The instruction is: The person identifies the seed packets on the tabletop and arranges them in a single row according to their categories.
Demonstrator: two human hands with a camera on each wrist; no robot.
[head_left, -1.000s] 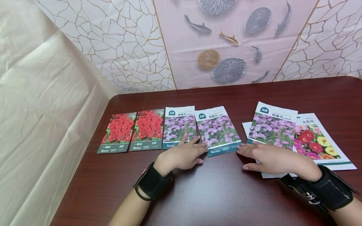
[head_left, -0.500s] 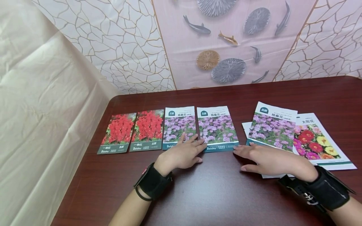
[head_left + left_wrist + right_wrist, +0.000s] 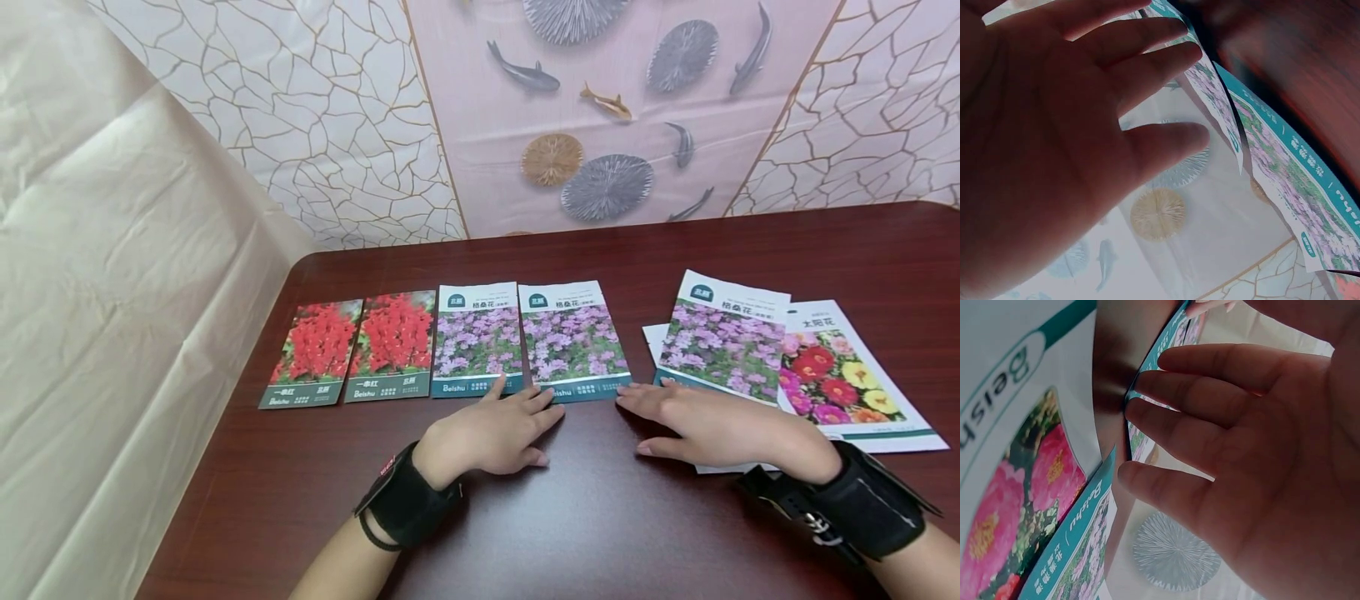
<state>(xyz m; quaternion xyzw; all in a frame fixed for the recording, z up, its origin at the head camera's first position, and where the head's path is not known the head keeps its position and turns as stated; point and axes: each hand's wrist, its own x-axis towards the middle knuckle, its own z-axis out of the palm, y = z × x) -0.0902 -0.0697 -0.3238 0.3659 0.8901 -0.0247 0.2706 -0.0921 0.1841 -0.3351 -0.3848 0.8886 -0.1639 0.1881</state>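
Note:
Two seed packets with purple flowers lie side by side mid-table: the left purple packet [image 3: 477, 337] and the right purple packet [image 3: 573, 342], their edges nearly meeting. My left hand [image 3: 491, 433], fingers spread and straight, has its fingertips at the bottom edge of the right purple packet, palm down. At that packet's lower right corner are the fingertips of my right hand [image 3: 712, 421], whose fingers are also straight. In the right wrist view the palm of the right hand [image 3: 1260, 437] shows nothing held. The left palm [image 3: 1041, 137] is bare too.
Two red-flower packets [image 3: 315, 350] continue the row leftward. At right, another purple packet [image 3: 723, 342] overlaps a larger packet with red and yellow flowers [image 3: 843, 375], with a white edge showing beneath. Patterned cloth [image 3: 345, 125] hangs behind the dark wooden table [image 3: 600, 517].
The right purple packet has turned from tilted to nearly straight and moved against its neighbour. My left hand has drawn back slightly toward me; the right hand has shifted a little left.

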